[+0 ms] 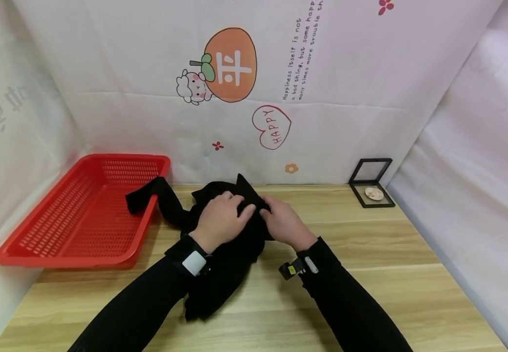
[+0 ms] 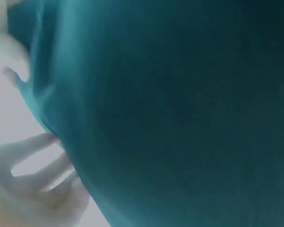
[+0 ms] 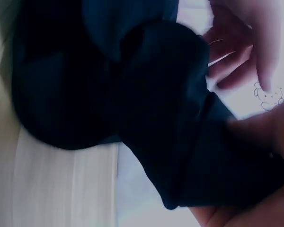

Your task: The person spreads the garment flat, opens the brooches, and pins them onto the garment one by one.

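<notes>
Cloth [image 1: 236,254], black and crumpled, near the middle of the wooden table [image 1: 412,274]; taken here as hub of the clock, with twelve o'clock away from the person. Pointed fold up toward twelve, thick tail down toward seven, narrow strip out toward ten, draped across the rim of a red basket [image 1: 60,262].

Left hand [image 1: 222,220] on top of the cloth, toward twelve, fingers spread and tips touching the fabric; impossible to tell whether thumb touching too. Right hand [image 1: 286,222] at the cloth's edge between two and three, pinching a folded band, thumb on one face and fingers on the other. Kind of garment impossible to tell.

Basket lying toward nine to ten, mesh-sided, with strip end hanging inside. Black frame [image 1: 378,206] between two and three, at the back of the table, half raised, with a small round pale disc [image 1: 374,194] in the lower part. Behind, toward twelve, white sheet [image 1: 342,127] printed with orange fruit, heart and flowers. Black sleeves [image 1: 148,303] on both arms.
</notes>
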Demonstrator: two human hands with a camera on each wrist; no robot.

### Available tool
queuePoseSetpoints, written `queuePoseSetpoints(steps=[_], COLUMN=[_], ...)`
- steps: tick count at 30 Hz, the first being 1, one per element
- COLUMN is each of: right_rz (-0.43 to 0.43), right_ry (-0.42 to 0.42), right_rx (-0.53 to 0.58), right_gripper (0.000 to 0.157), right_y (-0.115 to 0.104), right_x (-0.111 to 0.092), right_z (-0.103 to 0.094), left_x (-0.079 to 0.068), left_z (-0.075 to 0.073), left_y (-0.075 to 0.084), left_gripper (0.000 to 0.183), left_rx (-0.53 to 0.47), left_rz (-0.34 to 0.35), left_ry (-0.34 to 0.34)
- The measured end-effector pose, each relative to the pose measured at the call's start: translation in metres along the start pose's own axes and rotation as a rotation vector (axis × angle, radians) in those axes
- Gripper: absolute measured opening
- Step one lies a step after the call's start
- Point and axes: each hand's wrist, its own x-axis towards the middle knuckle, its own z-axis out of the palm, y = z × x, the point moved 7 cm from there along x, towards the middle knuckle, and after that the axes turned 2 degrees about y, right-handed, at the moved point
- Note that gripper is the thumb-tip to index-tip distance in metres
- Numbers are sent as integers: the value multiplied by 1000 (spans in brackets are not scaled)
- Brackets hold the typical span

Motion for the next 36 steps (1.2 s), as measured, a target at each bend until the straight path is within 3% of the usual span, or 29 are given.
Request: queuePoseSetpoints(steps=[2,4,6,9,12,16,20,23,26,30,36], right_rz=[59,114,155,173,124,54,12,-52,-155,-245,-222], right_ry=[-5,-22,-58,-123,-188,-161,-81,-45,-5,-4,-60], right_rx=[154,334,512,708,775,667,451,219,5,-12,52], right_gripper=[45,55,65,73,73,62,47,49,49,33,23], right_y=[-1,-2,-5,-8,-12,-12,-5,-4,-7,-8,-1], right_x=[1,1,0,-2,-6,-10,-7,-4,-3,-3,-4], right_z=[1,2,4,4,1,-9,-18,-20,-20,-18,-15], left_x=[-2,-5,-8,-8,-6,-2,1,2,2,1,4], left_z=[11,21,29,32,28,16,2,-5,-10,-12,-12], left_y=[5,10,13,14,10,2,-11,-15,-13,-9,-16], left_gripper=[65,85,96,96,81,51,34,23,25,28,27], left_rx=[-69,-101,-91,-79,-123,-323,-576,-740,-878,-974,-895], left_rz=[-27,-7,27,59,55,-6,-131,-165,-146,-126,-161], left_ry=[-146,-269,-337,-329,-242,-120,-22,-6,-39,-87,-63])
